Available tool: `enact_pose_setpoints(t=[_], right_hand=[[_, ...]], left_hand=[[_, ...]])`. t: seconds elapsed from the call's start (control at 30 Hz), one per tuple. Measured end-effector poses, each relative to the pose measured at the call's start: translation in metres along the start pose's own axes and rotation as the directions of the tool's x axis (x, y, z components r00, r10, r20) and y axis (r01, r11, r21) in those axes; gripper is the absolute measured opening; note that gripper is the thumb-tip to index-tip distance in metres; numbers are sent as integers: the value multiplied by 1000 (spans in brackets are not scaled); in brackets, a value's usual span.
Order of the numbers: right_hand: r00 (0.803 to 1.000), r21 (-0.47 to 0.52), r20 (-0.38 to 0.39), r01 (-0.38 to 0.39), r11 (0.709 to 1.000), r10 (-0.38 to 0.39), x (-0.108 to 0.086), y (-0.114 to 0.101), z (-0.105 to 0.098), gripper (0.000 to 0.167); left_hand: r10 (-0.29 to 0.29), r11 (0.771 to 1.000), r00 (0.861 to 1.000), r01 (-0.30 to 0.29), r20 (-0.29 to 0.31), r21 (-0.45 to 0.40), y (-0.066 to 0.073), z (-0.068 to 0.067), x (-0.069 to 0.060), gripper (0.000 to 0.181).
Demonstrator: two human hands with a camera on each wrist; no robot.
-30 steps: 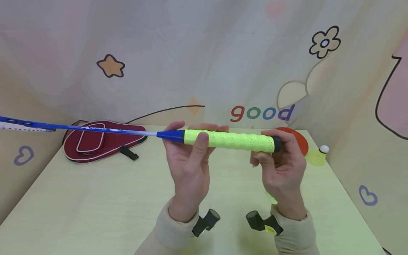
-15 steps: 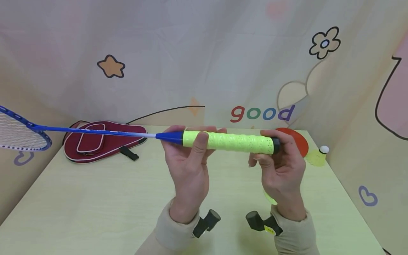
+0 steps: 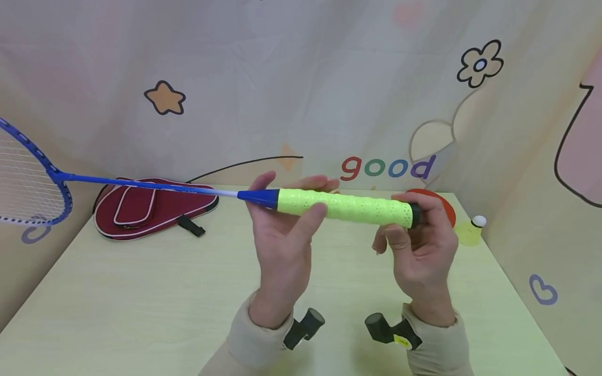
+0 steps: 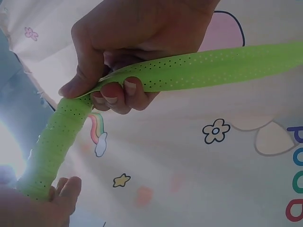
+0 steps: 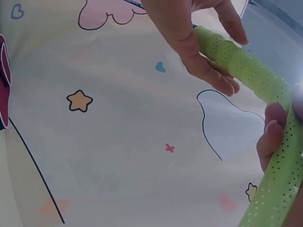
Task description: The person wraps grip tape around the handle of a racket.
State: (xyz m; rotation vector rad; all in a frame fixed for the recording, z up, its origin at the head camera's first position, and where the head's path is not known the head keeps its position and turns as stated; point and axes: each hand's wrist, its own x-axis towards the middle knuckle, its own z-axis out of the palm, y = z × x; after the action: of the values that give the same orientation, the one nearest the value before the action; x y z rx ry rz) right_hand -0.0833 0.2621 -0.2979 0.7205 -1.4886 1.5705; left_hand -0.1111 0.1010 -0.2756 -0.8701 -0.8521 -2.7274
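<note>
A blue badminton racket lies level across the head view, its handle wrapped in bright green perforated tape. My left hand holds the handle near the blue cone, thumb in front and fingers behind. At the black butt end, my right hand pinches the tape against the handle. In the left wrist view, a loose strip of tape trails from my right hand. The right wrist view shows my left hand around the wrapped handle.
A dark red racket bag with a black strap lies at the table's back left. Behind my right hand are a red round object and a yellow shuttlecock. Printed cloth stands behind the pale table.
The racket has rolled about its length, bringing its strung head into broader view at the left. Both hands have shifted slightly right, and my left thumb has slid right along the handle.
</note>
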Motion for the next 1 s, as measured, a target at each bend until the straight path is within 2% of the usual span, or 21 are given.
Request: enact_pose_setpoints(t=[0.1, 0.23, 0.4, 0.6, 0.83, 1.0], right_hand=[[1000, 11, -25, -6, 1000, 7, 0, -1, 0, 46], [999, 27, -36, 1, 1000, 0, 0, -1, 1, 46], [1000, 54, -11, 17, 998, -17, 1, 0, 1, 46], [999, 65, 27, 16, 998, -17, 1, 0, 0, 42], [998, 99, 7, 55, 994, -56, 3, 1, 2, 46], [998, 103, -17, 63, 993, -61, 3, 1, 2, 48]], left_hand=[[11, 998, 996, -5, 86, -65, -1, 0, 1, 70], [41, 997, 991, -33, 125, -65, -2, -1, 1, 70], [72, 997, 991, -71, 112, -7, -3, -3, 1, 61], [81, 996, 994, -83, 77, 24, -5, -4, 1, 55], [95, 994, 994, -97, 49, 56, -4, -3, 1, 52], [67, 996, 997, -68, 23, 60, -3, -1, -1, 51]])
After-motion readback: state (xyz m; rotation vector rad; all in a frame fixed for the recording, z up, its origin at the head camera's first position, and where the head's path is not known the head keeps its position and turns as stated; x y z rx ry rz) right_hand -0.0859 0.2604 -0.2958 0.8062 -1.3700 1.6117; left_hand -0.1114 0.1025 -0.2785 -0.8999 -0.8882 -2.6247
